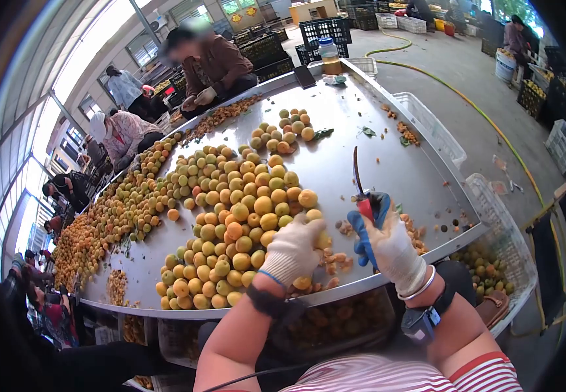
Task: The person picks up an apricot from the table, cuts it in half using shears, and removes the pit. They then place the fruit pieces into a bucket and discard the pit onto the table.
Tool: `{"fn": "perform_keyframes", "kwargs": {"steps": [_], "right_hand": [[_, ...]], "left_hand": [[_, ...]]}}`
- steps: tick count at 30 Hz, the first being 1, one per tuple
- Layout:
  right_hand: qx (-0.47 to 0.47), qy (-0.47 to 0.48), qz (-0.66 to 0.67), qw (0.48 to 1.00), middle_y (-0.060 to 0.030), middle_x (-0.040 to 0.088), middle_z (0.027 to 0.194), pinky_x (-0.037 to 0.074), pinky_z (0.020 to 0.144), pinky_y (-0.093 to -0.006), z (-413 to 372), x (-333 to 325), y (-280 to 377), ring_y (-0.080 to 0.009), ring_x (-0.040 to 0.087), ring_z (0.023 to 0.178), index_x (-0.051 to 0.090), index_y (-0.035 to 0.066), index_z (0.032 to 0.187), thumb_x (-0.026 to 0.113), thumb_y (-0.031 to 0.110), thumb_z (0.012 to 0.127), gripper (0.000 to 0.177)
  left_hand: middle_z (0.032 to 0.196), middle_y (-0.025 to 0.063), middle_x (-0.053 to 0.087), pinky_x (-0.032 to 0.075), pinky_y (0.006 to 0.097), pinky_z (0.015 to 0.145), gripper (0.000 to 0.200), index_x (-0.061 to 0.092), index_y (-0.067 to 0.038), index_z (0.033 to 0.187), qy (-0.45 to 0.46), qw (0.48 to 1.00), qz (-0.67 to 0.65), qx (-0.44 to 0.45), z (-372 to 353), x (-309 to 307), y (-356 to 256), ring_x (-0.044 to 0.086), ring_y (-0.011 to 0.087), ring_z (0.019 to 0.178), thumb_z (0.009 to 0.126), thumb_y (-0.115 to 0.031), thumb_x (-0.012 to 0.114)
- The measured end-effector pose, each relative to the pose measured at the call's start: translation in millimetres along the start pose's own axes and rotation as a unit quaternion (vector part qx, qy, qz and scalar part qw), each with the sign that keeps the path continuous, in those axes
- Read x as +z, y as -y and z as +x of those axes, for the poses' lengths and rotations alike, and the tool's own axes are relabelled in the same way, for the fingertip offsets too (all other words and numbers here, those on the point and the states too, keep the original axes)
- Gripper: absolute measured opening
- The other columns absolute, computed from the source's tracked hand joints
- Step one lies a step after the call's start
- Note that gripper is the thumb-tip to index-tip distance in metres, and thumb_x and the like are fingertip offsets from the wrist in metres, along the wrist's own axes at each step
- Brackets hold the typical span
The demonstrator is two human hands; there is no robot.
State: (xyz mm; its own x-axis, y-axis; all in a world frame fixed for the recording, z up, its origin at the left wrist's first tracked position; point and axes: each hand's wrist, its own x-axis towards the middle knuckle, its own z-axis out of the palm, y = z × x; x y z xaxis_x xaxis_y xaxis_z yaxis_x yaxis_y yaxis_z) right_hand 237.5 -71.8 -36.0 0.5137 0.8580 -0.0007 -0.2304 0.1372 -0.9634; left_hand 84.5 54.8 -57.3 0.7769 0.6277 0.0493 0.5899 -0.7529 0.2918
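Fruit-sorting table, head view. The left hand (292, 251), gloved, is curling its fingers close together over an apricot (323, 240) at the near edge of the apricot pile (243, 215), which is spreading away beyond the fingertips. The right hand (392, 251) is wrapping its fingers tightly around the handle of a knife (359, 186), whose blade is pointing up above the knuckles. Cut fruit pieces (335, 260) are lying between both hands on the metal table (361, 150).

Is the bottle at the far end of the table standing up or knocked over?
Standing up. The bottle rests on its base at the far edge of the table, its blue cap on top.
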Motion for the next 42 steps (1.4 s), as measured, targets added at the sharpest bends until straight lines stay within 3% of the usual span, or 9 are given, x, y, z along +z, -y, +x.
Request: {"fn": "perform_keyframes", "kwargs": {"steps": [6,8,12,15,18,22,28,30,42], "right_hand": [[0.004,0.061,0.068,0.996,0.0018,0.059,0.080,0.044,0.046,-0.0227,-7,4,2,-0.0060,0.052,0.054,0.054,0.008,0.118,0.061,0.023,0.101,0.024],[0.064,0.124,0.085,0.987,0.0049,0.058,0.079,0.041,0.047,-0.0178,-14,7,7,-0.0002,0.047,0.054,0.056,0.006,0.113,0.056,0.018,0.103,0.016],[0.063,0.145,0.037,0.987,-0.0020,0.063,0.084,0.041,0.043,-0.0215,-24,21,15,-0.0064,0.052,0.051,0.059,0.004,0.110,0.053,0.029,0.104,0.026],[0.064,0.155,0.024,0.986,-0.0023,0.060,0.076,0.041,0.043,-0.0216,-28,26,15,-0.0067,0.051,0.051,0.058,0.005,0.106,0.051,0.032,0.105,0.028],[0.058,0.192,0.041,0.979,-0.0015,0.058,0.071,0.042,0.046,-0.0224,-30,23,11,-0.0069,0.050,0.052,0.058,0.005,0.103,0.050,0.032,0.105,0.029],[0.035,0.204,-0.012,0.978,-0.0032,0.057,0.066,0.046,0.051,-0.0233,-40,27,1,-0.0081,0.053,0.055,0.060,0.003,0.103,0.047,0.046,0.103,0.045],[-0.022,0.225,-0.093,0.970,0.0000,0.058,0.072,0.041,0.055,-0.0217,-44,32,-5,-0.0060,0.050,0.061,0.060,0.005,0.107,0.047,0.035,0.105,0.033],[-0.014,0.199,-0.140,0.970,-0.0125,0.062,0.077,0.050,0.064,-0.0353,-45,34,-6,-0.0308,0.061,0.064,0.060,0.001,0.103,0.048,0.011,0.102,0.015],[-0.265,0.065,-0.339,0.901,-0.0220,0.064,0.074,0.051,0.048,-0.0451,-48,48,-67,-0.0369,0.065,0.058,0.056,0.000,0.106,0.057,0.015,0.096,0.018]], "left_hand": [[0.122,0.0093,0.060,0.053,0.0335,0.095,0.056,0.053,0.000,0.135,-0.021,0.910,-0.413,-0.017,-41,-41,-9,0.065,0.0192,0.103,0.082,-0.001,0.070],[0.126,0.0141,0.057,0.052,0.0337,0.098,0.064,0.043,0.002,0.143,0.033,0.741,-0.669,-0.041,-52,-45,-7,0.063,0.0187,0.108,0.085,-0.008,0.069],[0.130,0.0185,0.057,0.055,0.0368,0.085,0.070,0.041,0.001,0.144,0.069,0.553,-0.830,-0.025,-65,-46,0,0.067,0.0259,0.099,0.082,-0.010,0.071],[0.128,0.0187,0.057,0.056,0.0375,0.078,0.074,0.041,0.001,0.143,0.076,0.516,-0.852,-0.040,-70,-44,-2,0.067,0.0253,0.092,0.080,-0.017,0.077],[0.126,0.0178,0.057,0.056,0.0362,0.074,0.078,0.041,0.000,0.142,0.056,0.606,-0.793,-0.017,-77,-44,1,0.068,0.0235,0.085,0.079,-0.023,0.081],[0.117,0.0112,0.059,0.055,0.0348,0.080,0.068,0.041,0.000,0.141,0.045,0.609,-0.792,-0.018,-82,-46,0,0.066,0.0203,0.089,0.086,-0.017,0.075],[0.113,0.0095,0.057,0.054,0.0298,0.075,0.062,0.039,0.000,0.139,0.022,0.675,-0.737,-0.014,-87,-45,-7,0.062,0.0159,0.083,0.092,-0.026,0.069],[0.114,0.0096,0.056,0.054,0.0287,0.075,0.061,0.039,0.000,0.139,0.017,0.689,-0.724,-0.010,-88,-47,-10,0.061,0.0152,0.085,0.092,-0.025,0.069],[0.109,0.0097,0.057,0.049,0.0321,0.086,0.053,0.044,0.005,0.132,-0.182,0.851,-0.490,0.056,-88,-23,-18,0.057,0.0176,0.094,0.095,-0.029,0.061]]}}
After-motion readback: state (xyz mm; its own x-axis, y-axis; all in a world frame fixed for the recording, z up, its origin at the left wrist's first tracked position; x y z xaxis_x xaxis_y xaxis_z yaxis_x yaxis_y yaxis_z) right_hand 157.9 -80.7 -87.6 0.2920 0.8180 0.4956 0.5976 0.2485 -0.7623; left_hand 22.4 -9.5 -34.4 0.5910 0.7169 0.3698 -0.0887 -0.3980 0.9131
